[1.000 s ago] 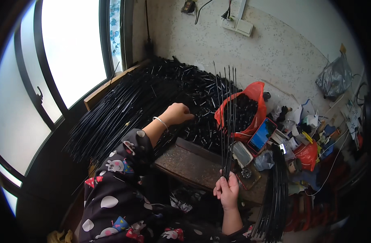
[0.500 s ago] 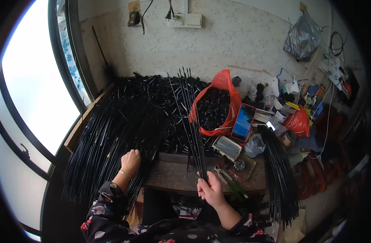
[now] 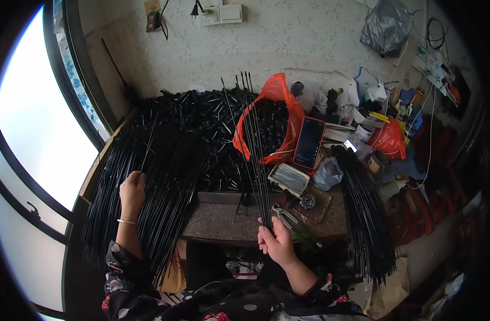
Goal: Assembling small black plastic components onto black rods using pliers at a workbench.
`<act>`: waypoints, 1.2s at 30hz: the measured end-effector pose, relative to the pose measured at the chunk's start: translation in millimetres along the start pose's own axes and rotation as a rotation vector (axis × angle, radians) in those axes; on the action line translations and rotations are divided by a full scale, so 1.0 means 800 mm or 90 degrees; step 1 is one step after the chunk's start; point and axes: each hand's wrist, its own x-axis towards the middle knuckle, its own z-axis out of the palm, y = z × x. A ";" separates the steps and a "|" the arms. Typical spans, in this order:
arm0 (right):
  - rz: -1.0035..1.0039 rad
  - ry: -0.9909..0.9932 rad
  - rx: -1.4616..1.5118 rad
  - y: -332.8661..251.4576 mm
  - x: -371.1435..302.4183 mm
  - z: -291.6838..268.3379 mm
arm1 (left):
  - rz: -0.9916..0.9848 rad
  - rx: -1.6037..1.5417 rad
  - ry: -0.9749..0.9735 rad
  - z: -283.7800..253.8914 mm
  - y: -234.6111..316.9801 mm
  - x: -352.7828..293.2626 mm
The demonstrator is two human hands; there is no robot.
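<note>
My right hand is closed round the lower ends of several thin black rods, which fan upward past the red plastic bag. Over the big bundle of long black rods on the left, my left hand is closed, its fingers pinched. From those fingers a single thin black rod slants up and slightly right. Behind both hands lies a heap of short black tubular parts. More small black ring-like parts fill the red bag.
A phone leans beside the bag. Nearer me are an open white box, green-handled pliers and a clear plastic bag. Another black rod bundle hangs over the table's right side. Clutter and a red bag lie behind it.
My left hand has moved left and slightly up over the rod bundle, and a single rod now rises from its fingers. My right hand keeps its rods. The phone screen has darkened.
</note>
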 end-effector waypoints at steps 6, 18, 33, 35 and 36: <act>-0.171 -0.041 -0.089 0.022 0.014 0.014 | -0.208 -0.824 -0.261 0.068 0.110 -0.064; 0.113 -0.228 -0.177 0.087 -0.021 -0.040 | -0.132 -0.972 -0.672 0.089 0.195 -0.087; 0.189 0.103 -0.023 0.022 0.169 -0.008 | 0.536 -0.463 -0.489 0.157 0.080 -0.196; 0.104 0.176 -0.151 0.013 0.165 0.000 | 0.491 -0.449 -0.539 0.187 0.059 -0.199; 0.080 0.068 -0.047 -0.007 0.149 0.005 | 0.521 -0.379 -0.483 0.196 0.048 -0.202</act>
